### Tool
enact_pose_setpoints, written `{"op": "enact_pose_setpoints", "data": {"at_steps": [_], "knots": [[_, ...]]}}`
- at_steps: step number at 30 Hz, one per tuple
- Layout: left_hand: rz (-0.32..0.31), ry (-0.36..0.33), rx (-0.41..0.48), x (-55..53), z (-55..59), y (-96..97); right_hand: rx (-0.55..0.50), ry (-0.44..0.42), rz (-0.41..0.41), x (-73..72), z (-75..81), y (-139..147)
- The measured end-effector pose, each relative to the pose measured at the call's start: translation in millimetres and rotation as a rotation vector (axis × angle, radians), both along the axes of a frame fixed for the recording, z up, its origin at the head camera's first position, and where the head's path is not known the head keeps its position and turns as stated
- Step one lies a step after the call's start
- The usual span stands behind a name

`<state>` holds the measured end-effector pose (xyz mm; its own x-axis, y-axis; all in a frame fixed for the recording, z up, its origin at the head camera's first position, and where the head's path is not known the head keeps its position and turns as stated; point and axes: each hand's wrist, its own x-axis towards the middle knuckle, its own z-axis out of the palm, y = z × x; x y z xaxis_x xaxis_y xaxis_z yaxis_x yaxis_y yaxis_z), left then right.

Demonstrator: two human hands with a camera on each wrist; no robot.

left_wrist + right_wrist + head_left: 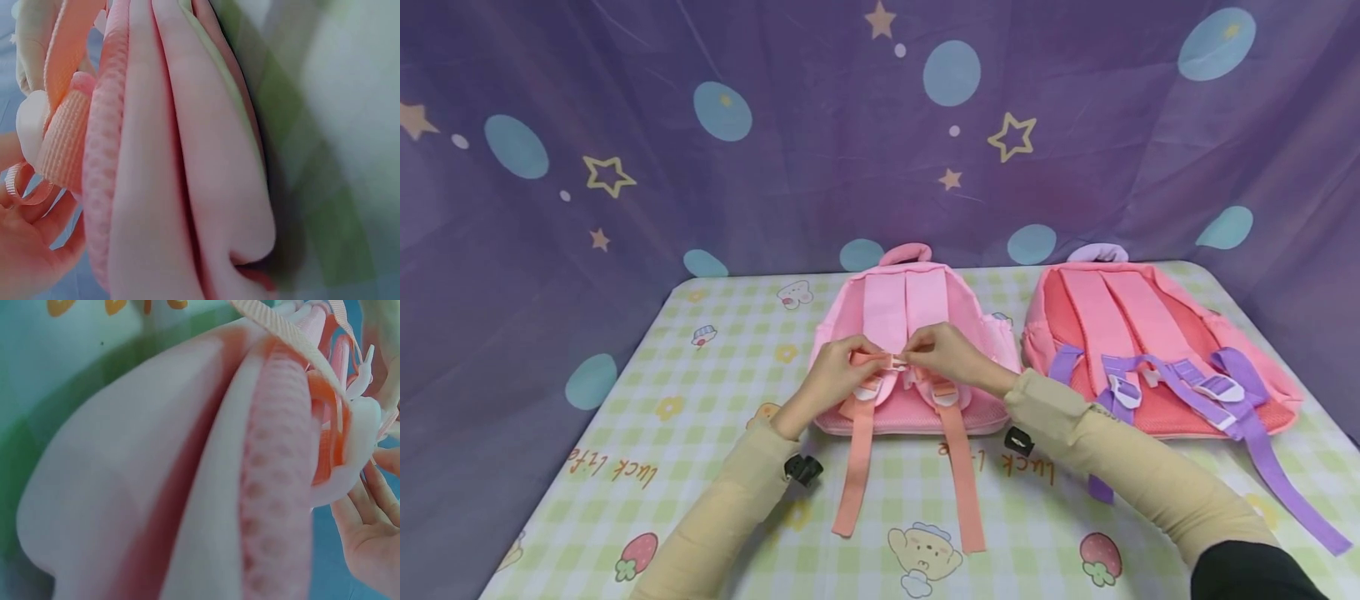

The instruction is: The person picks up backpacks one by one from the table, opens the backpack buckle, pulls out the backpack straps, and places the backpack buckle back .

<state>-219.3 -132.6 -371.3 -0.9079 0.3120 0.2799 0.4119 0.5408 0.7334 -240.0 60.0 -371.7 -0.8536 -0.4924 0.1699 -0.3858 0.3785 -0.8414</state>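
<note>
A light pink backpack [887, 417] lies with its shoulder straps facing up. Above its middle, both hands meet at a small white buckle [897, 362] on a thin orange strap. My left hand [838, 372] pinches the orange strap [867, 358] just left of the buckle; in the left wrist view a loop of webbing [31, 190] runs through the fingers. From the other side, my right hand [946, 350] pinches the buckle's right end with thumb and fingertips. The fingertips partly hide the buckle. White adjusters [946, 396] sit on the lower shoulder straps.
To the right lies a coral-pink backpack [1052, 308] with purple straps [1273, 467], one trailing toward the table's right edge. Two orange strap tails [853, 492] hang toward me over the checked tablecloth [700, 400]. A purple patterned curtain [820, 167] stands behind the table.
</note>
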Motion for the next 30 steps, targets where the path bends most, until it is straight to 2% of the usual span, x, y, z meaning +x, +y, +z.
{"op": "enact_pose_setpoints", "data": {"at_steps": [8, 14, 22, 24, 26, 30], "knots": [[-0.057, -0.044, 0.082, 2.0, 0.9, -3.5, -0.008, -0.004, -0.019, -0.5, -0.7, 1.3], [-0.081, -0.060, 0.093, 1.5, -0.5, -6.6, -0.026, -0.023, -0.012, -0.1, -0.7, 0.5], [-0.116, -0.090, 0.091, 2.0, -0.5, -9.7, -0.020, -0.029, -0.011, 22.4, 29.9, -1.2], [-0.122, -0.100, 0.102, 2.3, -0.3, -10.3, -0.017, -0.026, -0.016, 23.9, 31.5, -1.7], [-0.130, -0.107, 0.110, 2.5, -0.2, -10.7, -0.016, -0.020, -0.017, 23.5, 30.4, -2.0], [-0.142, -0.117, 0.125, 2.8, -0.2, -11.1, -0.025, -0.017, -0.026, 12.0, 13.1, -2.1]]}}
